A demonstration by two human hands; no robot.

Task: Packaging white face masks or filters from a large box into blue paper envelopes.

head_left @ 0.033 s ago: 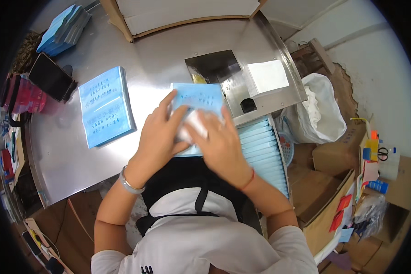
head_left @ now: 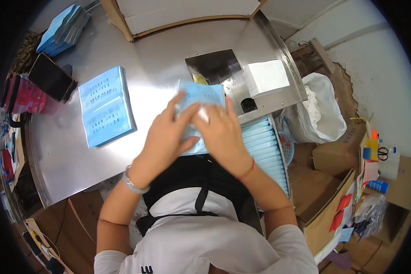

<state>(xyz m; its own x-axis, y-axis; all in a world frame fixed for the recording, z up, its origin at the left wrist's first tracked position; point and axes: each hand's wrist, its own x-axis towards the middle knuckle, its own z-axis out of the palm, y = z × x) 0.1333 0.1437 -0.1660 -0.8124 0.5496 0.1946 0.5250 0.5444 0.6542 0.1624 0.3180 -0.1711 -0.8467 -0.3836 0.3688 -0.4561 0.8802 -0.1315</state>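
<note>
A light-blue flat packet point(head_left: 201, 91) with dark printing lies at the near edge of the metal table. My left hand point(head_left: 166, 134) rests over its left side, fingers spread and thumb stretched toward the lower part. From the right, my right hand point(head_left: 220, 134) reaches over the same packet with its fingers apart and slightly blurred. The fingertips of both hands meet near its middle. A small white patch point(head_left: 203, 116) shows between them; its kind cannot be made out. The packet's middle is mostly hidden under my fingers.
Left on the metal table point(head_left: 146, 59) lies a stack of blue packets point(head_left: 106, 107); more packets point(head_left: 65, 29) sit at the far left by a phone point(head_left: 52, 76). White sheets point(head_left: 268, 78) lie right. A tray of pale-blue packets point(head_left: 262, 157) and a white sack point(head_left: 322, 112) stand beside the table.
My hands have shifted slightly to the right over the packet, and their fingertips are closer together. Less of the white patch shows. The packet's top edge is tilted a little.
</note>
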